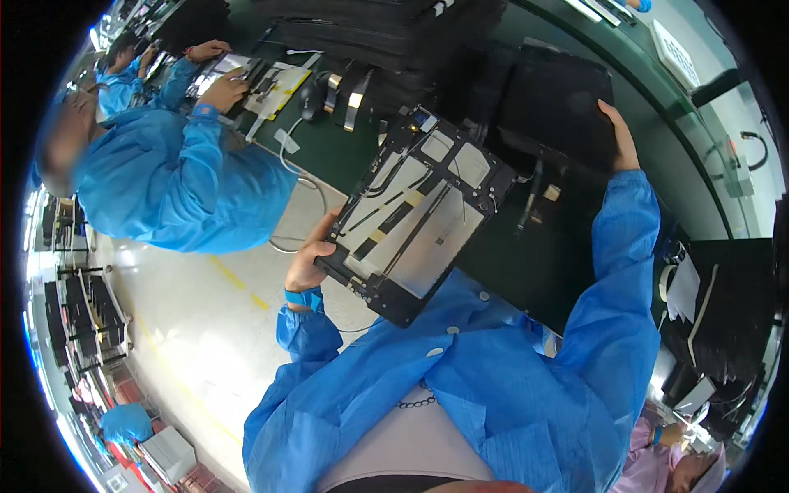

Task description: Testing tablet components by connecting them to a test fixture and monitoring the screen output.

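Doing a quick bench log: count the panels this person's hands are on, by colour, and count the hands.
Silver-backed panel, in left hand: 1
Black panel, under right hand: 1
Hands: 2
Total: 4

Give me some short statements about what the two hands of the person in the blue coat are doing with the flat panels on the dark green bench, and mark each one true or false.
1. The left hand grips the edge of the flat rectangular open device panel with a black frame and silver inside. True.
2. That panel lies flat on the dark green bench. False: it is lifted and tilted, partly over the person's chest.
3. The right hand rests on the matte black flat sheet. True.
4. Both hands wear white gloves. False: they are bare, with blue sleeves.
5. Nobody else is at the bench. False: a co-worker in a blue coat works on the left.
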Demonstrator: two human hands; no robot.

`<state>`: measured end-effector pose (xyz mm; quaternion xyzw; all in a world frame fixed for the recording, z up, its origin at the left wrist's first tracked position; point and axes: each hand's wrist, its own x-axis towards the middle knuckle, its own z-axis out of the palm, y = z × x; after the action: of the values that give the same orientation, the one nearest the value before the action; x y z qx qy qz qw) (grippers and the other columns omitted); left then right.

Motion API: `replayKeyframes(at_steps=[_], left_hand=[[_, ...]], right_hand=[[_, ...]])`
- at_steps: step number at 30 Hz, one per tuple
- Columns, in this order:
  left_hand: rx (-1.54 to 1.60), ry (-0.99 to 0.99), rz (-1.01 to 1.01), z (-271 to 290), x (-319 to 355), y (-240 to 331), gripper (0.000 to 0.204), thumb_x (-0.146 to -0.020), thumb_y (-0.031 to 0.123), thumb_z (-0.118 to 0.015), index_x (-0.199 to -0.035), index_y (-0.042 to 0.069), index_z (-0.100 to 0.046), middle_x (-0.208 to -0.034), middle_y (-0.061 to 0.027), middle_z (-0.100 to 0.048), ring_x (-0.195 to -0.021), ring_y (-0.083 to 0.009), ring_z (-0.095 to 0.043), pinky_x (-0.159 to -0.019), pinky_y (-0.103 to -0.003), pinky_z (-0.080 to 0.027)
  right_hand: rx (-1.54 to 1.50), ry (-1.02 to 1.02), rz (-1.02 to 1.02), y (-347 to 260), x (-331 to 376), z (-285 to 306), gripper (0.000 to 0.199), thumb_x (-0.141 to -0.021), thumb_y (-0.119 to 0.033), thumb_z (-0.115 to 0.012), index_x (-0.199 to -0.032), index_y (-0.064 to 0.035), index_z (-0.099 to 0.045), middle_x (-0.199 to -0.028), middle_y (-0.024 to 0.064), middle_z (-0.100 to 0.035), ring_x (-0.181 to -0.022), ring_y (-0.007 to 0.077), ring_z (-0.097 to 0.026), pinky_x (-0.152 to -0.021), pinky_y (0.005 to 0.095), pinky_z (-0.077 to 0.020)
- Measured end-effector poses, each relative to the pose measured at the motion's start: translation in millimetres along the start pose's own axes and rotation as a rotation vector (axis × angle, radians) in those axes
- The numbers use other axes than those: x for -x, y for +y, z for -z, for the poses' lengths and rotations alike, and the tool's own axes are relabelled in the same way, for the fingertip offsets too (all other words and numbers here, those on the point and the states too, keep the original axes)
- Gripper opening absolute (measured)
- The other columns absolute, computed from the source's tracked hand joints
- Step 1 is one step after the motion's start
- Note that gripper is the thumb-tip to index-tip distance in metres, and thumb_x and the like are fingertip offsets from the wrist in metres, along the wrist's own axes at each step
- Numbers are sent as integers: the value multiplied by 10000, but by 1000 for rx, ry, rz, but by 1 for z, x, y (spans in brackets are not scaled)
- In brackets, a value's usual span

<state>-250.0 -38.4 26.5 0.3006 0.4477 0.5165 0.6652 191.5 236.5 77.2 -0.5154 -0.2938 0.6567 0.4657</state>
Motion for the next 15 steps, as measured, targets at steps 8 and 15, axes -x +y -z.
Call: replayKeyframes(at_steps=[8,15], left_hand=[[189,182,-81,47,19,-61,886,-607,196,-581,-1396,-46,-262,-1395,-171,-368,-1244,-262,-418,-1053,-329,-311],[197,313,-86,65,34,-82,904,-596,219,-598,-1404,-16,-267,-1384,-162,-392,-1250,-276,-416,-1055,-337,-314]], right_hand=[[-67,-214,-79,23,-12,-45,441,-758,-306,-704,-1107,-55,-608,-1149,95,-600,-1069,264,-537,-953,400,-386],[-94,-168,-54,39,5,-61,416,-808,-248,-683,-1148,-41,-563,-1159,76,-585,-1091,228,-526,-966,359,-387]])
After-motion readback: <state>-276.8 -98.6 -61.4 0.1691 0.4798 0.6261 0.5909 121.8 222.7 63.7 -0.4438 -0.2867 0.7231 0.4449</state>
